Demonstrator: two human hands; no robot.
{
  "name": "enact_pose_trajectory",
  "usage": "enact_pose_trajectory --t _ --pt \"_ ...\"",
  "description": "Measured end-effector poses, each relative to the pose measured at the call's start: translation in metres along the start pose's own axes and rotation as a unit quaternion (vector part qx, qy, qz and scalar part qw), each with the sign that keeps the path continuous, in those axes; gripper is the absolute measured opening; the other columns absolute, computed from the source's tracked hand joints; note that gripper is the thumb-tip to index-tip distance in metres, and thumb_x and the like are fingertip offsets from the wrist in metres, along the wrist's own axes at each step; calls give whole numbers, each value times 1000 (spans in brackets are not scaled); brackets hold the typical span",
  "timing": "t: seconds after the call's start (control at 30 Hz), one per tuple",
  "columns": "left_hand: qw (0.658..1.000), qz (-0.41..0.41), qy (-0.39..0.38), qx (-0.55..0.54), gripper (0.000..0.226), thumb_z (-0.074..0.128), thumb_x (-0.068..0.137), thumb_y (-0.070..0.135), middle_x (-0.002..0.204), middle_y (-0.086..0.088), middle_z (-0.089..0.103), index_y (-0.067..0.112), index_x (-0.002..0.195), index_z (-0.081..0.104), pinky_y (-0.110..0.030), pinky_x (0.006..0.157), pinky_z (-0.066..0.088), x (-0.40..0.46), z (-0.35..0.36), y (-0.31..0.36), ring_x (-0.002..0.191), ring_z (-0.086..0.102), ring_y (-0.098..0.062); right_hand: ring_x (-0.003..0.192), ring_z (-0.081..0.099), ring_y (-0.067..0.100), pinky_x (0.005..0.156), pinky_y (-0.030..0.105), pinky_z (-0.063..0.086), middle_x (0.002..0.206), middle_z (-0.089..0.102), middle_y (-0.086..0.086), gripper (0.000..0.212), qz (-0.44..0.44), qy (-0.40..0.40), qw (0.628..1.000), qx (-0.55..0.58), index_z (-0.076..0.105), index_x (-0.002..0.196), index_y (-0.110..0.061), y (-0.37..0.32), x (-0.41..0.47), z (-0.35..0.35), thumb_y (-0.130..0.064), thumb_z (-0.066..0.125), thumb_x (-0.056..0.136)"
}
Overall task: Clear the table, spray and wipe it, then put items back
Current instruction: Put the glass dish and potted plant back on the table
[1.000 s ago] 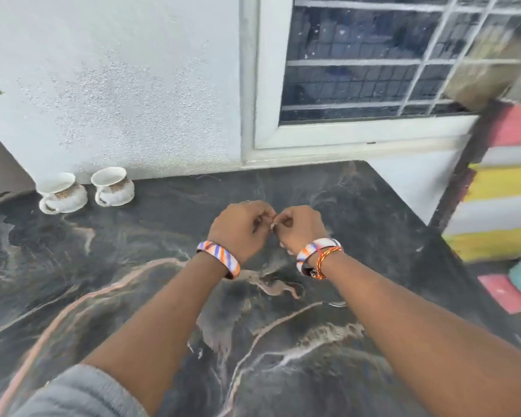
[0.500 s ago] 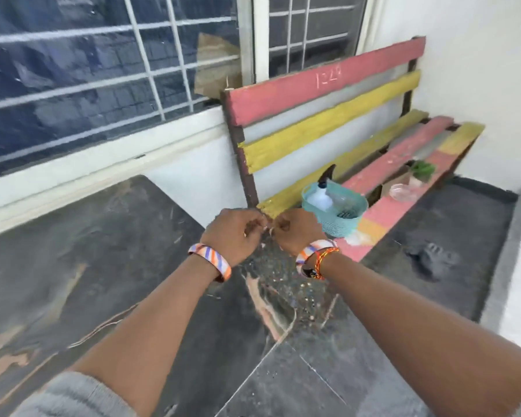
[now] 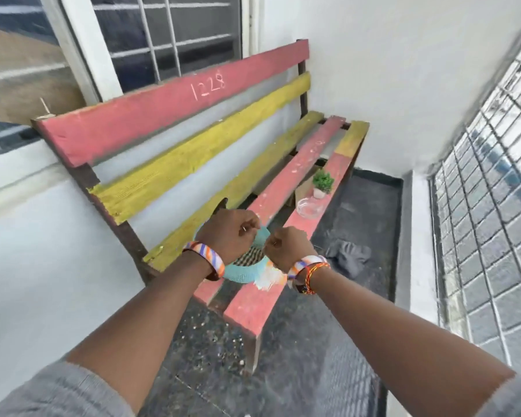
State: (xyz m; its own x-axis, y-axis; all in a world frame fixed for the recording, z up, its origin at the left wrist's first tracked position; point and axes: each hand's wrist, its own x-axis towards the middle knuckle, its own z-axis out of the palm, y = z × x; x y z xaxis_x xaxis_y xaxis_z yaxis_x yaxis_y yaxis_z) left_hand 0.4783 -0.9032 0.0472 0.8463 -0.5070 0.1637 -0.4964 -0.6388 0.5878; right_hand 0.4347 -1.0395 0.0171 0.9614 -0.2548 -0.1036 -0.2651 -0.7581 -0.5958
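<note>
1. Left hand (image 3: pixel 233 233) curled into a loose fist above the near end of the bench (image 3: pixel 175 115), fingertips pinched on something tiny; cannot tell what.
2. Right hand (image 3: pixel 286 248) just beside it, curled the same way, thumb and fingers pinched on something too small to make out; knuckles of the two hands near each other but apart.
3. Striped wristband (image 3: pixel 206 257) on the left wrist; striped band and orange-red thread bracelet (image 3: pixel 312 273) on the right wrist; grey sleeves (image 3: pixel 57 392) pushed up both forearms.
4. Directly under the hands, a teal basket (image 3: pixel 241 273) on the seat slats at the near end of the bench, mostly hidden by the hands; dark mesh visible inside it.
5. Black nozzle of a spray bottle (image 3: pixel 220 206) poking up behind the left hand, at the far side of the basket.
6. Patch of white chipped paint (image 3: pixel 268 281) on the front slat, touching the basket's near edge.
7. Farther along the front slat, toward the far end of the bench: clear glass dish (image 3: pixel 309 207), then a small green plant in a white pot (image 3: pixel 322 183) just beyond it.
8. Grey rag (image 3: pixel 349 255) on the dark floor, near the front edge of the bench.
9. "1228" chalked on the top pink back slat.
10. Barred windows (image 3: pixel 487 206) behind the bench and along the right wall.
</note>
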Motion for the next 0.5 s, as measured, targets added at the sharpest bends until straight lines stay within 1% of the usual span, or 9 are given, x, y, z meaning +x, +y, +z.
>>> enact_pose_trajectory --t 0.07,0.13,0.2,0.23,0.3,0.37,0.43,0.5 --pt "1000 10 -26 -5 12 61 84 9 90 -11 73 10 91 71 -32 80 52 43 11 0 84 66 -28 62 46 20 58 26 34 50 43 4 35 21 4 1000 1 39 48 -14 13 33 -16 -7 51 81" --pt "999 18 -43 -20 13 61 85 9 92 -13 73 8 92 71 -32 80 53 83 21 3 83 66 -27 60 53 22 59 27 42 58 53 9 23 37 12 999 9 51 58 -10 28 64 -32 -8 52 81" --pt "998 26 -48 -27 14 60 85 9 93 -13 72 6 94 71 -34 81 54 114 29 9 80 63 -26 69 63 28 66 29 52 71 64 13 16 51 18 998 11 62 70 -6 42 86 -44 -12 54 83" --pt "998 32 -53 -27 15 60 86 9 94 -13 72 6 95 70 -32 80 53 130 35 13 80 62 -25 76 65 30 70 30 53 78 68 15 18 60 21 998 10 67 78 -4 50 97 -50 -14 53 85" --pt "997 42 -67 -25 16 59 86 8 96 -13 71 5 97 70 -26 78 48 161 48 21 83 62 -26 86 65 33 71 29 50 90 69 18 21 76 29 997 6 69 87 -3 67 119 -63 -16 53 86" --pt "995 50 -82 -26 17 58 86 8 95 -14 71 5 98 70 -26 77 48 191 62 28 84 63 -27 89 64 35 73 31 49 94 69 18 19 90 36 995 6 69 85 -5 86 140 -77 -16 54 85" --pt "994 56 -89 -24 16 59 86 9 93 -13 72 6 97 70 -24 75 47 223 81 35 80 61 -23 89 64 34 75 32 50 95 69 18 15 100 29 995 7 68 80 -7 110 164 -91 -14 55 84" --pt "994 50 -98 -20 15 60 86 12 92 -12 72 7 96 70 -25 74 48 251 101 38 81 62 -24 84 62 32 73 31 48 88 67 17 16 108 14 994 6 66 73 -9 135 186 -104 -13 55 84"
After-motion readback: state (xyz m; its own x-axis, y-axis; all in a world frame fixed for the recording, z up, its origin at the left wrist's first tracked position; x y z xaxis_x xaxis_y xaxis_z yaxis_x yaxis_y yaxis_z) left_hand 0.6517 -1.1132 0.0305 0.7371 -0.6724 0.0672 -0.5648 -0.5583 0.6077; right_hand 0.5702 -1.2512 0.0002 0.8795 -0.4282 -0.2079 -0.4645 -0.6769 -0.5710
